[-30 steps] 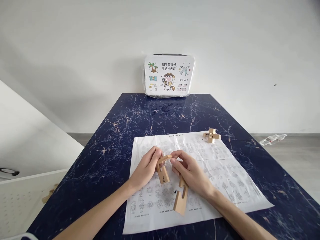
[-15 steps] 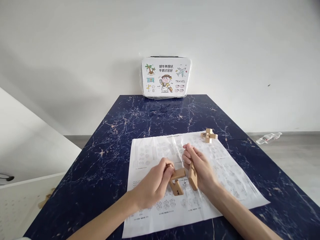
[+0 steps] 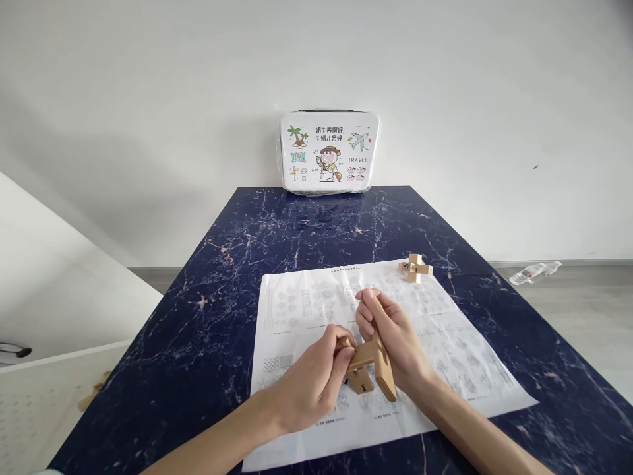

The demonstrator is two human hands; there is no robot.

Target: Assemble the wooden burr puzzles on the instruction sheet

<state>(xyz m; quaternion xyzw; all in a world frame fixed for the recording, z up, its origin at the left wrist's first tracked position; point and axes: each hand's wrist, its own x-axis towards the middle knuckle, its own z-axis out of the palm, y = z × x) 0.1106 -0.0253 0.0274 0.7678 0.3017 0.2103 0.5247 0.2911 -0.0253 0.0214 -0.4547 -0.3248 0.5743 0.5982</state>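
Observation:
My left hand (image 3: 316, 376) is closed on wooden puzzle pieces (image 3: 362, 380) that are joined together; the lower one bears a dark mark. Between finger and thumb, my right hand (image 3: 393, 330) grips a flat wooden puzzle piece (image 3: 384, 373) that slants downward. The crossbar of the left-hand pieces meets this slanted piece; whether they interlock I cannot tell. Both hands are above a creased printed sheet (image 3: 291, 445) covered in small diagrams. On the sheet's far right corner stands a cross-shaped wooden puzzle (image 3: 415, 268).
A dark blue marbled table (image 3: 316, 231) lies under the sheet. At its far edge a white cartoon-printed case (image 3: 329, 155) leans against the wall. To the left is a white perforated surface (image 3: 39, 402) with wooden pieces (image 3: 93, 392). Clear plastic (image 3: 534, 272) lies on the floor at right.
My left hand has moved right with its joined pieces. Their crossbar, apart from the right-hand piece before, now touches it. The right-hand piece has come slightly nearer to me.

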